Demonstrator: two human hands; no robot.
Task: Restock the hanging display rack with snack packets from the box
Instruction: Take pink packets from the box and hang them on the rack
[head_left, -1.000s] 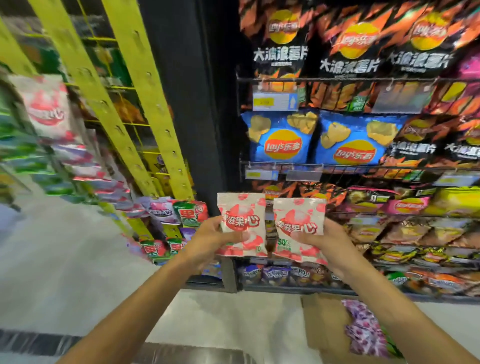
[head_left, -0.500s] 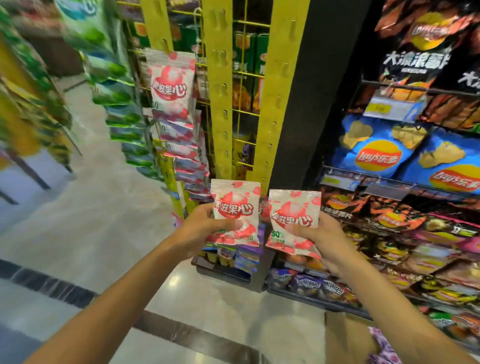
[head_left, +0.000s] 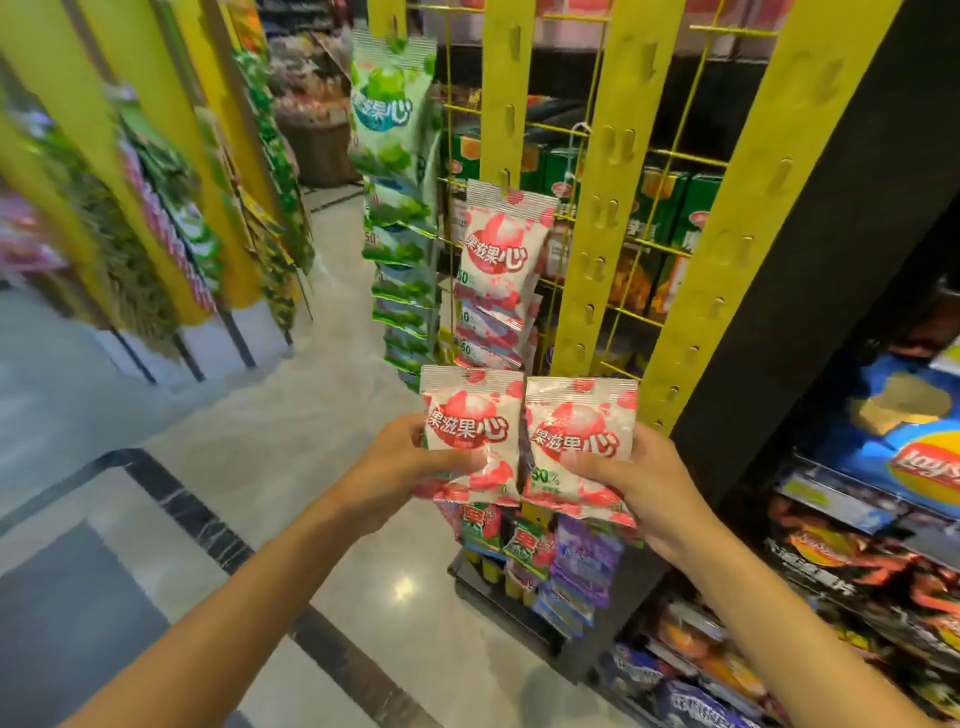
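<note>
Now we hold two red packets below the yellow rack: left hand grips one, right hand grips the other, arms outstretched.

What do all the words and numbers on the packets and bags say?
"果滋果心": left-hand packet, right-hand packet, hanging red packet.
"50%": right-hand packet and hanging red packets.
"果心": hanging green packet; the rest is blurred.
"Lay's": blue chip bag.
Shelf tags and other packs: too blurred.
</note>
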